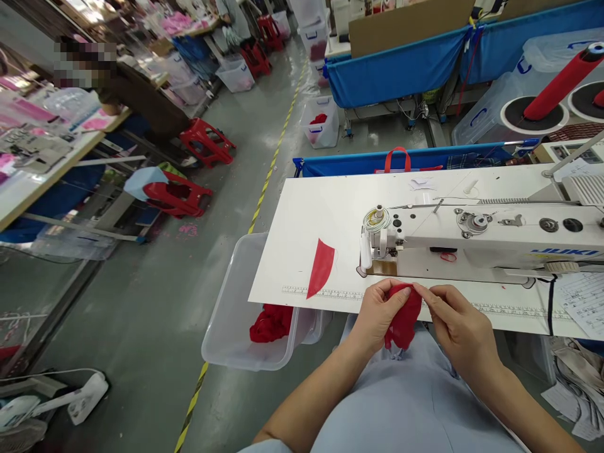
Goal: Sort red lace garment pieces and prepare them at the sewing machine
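Observation:
A small piece of red fabric (404, 322) is held up between my two hands at the front edge of the sewing table. My left hand (380, 311) pinches its upper left part with thumb and fingers. At the top right corner of the cloth, my right hand (455, 321) grips the edge between thumb and forefinger. Just beyond stands the white sewing machine (491, 242), with its needle end behind my hands. To the left, a flat curved red fabric piece (321, 267) lies on the white tabletop (292, 220) by the printed ruler.
A clear plastic bin (226, 314) with red cloth (271, 323) stands below the table's left end. Red thread cones (561, 82) rise at the right. Handwritten papers (585, 299) lie at the right end. Across the aisle, a person sits near red stools (207, 141).

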Tool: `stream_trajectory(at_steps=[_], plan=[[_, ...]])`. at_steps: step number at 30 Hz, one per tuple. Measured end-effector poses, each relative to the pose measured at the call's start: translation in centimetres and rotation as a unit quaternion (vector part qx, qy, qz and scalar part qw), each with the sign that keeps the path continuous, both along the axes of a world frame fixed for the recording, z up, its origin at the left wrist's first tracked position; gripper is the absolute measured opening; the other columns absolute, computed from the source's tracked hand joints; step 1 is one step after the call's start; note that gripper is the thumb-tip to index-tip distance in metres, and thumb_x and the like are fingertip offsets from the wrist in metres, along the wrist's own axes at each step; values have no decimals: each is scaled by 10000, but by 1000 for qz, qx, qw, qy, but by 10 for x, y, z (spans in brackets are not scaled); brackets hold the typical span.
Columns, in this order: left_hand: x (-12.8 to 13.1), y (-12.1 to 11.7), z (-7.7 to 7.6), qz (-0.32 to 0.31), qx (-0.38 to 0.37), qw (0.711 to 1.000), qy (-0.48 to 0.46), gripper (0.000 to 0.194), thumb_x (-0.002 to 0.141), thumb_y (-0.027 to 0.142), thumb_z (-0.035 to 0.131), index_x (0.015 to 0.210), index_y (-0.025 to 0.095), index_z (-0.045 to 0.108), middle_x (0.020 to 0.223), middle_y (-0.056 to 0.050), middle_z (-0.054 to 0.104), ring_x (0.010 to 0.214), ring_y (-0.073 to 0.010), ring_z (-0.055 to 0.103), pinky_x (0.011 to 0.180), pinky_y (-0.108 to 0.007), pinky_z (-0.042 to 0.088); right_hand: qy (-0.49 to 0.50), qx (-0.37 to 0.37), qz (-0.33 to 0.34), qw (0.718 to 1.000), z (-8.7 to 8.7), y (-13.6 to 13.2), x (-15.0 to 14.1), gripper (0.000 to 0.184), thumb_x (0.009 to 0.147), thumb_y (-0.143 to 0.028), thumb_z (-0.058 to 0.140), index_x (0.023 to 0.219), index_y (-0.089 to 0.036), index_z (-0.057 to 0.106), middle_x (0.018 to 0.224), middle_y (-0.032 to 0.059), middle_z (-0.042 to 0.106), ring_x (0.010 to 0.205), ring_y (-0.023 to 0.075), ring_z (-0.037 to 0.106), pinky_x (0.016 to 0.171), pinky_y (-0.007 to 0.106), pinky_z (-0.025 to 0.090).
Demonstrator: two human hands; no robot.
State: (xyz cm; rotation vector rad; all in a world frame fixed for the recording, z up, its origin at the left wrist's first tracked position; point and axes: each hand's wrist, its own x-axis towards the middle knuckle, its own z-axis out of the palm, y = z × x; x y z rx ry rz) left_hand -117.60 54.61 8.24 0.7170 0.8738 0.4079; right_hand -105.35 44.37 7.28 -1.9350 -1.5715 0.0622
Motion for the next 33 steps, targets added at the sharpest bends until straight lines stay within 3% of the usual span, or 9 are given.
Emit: stream_trajectory(at_steps=[9,12,16,20,28,33], plan=[[-1,-3,-3,6,74,997,19,407,666,505,808,793,147,660,695,3,638,614,-99,539,569,-224,426,6,-10,-10,1000,0,0,1,422,926,-108,447,1189,-287,724,888,46,714,616,116,635,498,204,447],[-1,-1,-2,11,63,998,13,402,650,492,824,779,149,660,690,5,640,619,-96,539,566,-216,428,94,7,-2,996,3,3,-1,388,942,-138,459,1180,-284,729,879,51,697,600,118,623,500,219,464],[-2,1,2,1,9,1000,-9,409,631,481,842,772,150,647,679,-4,646,597,-109,560,546,-227,438,249,4,7,968,12,8,-2,336,961,-219,478,1151,-312,740,815,40,665,572,126,587,488,238,476],[-2,1,3,4,-4,1000,-20,400,625,467,851,755,151,642,659,-5,647,588,-115,570,560,-241,451,319,-27,2,947,17,9,-1,308,962,-298,494,1128,-299,754,752,37,645,529,131,553,445,246,459],[-2,2,5,-5,-11,1000,-11,420,626,489,843,777,153,641,655,-9,645,558,-124,570,514,-243,444,207,16,43,977,12,7,5,389,942,-164,454,1169,-313,732,840,46,681,652,140,634,543,234,508],[-2,1,3,-2,57,998,11,403,656,495,822,787,144,674,698,-11,660,599,-108,565,536,-221,443,157,7,30,987,12,7,5,387,937,-147,460,1158,-306,735,860,49,689,648,129,637,550,229,502]])
